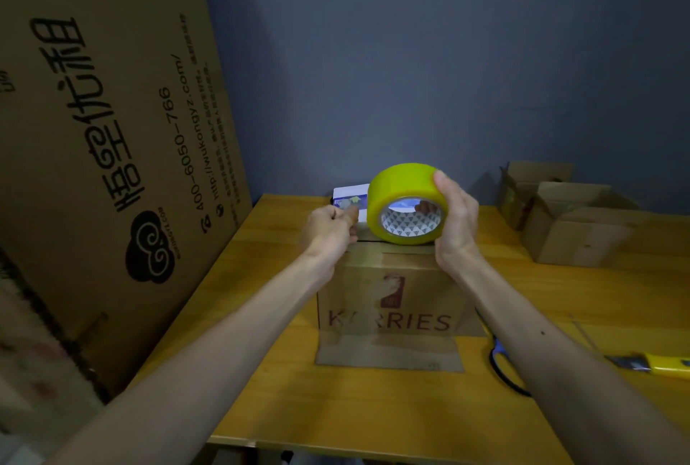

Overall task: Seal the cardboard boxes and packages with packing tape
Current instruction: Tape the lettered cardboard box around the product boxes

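From the head view, your right hand [453,218] grips the roll [405,188] just above the box [392,300] on the table [336,408], thumb over the rim and fingers curled into the core. Your left hand [328,229] pinches what looks like the tape end [353,207] beside it. The roll should be light and stiff, so keep that rim-and-core hold; the film looks thin and sticky, likely to fold on itself, so keep its end taut.
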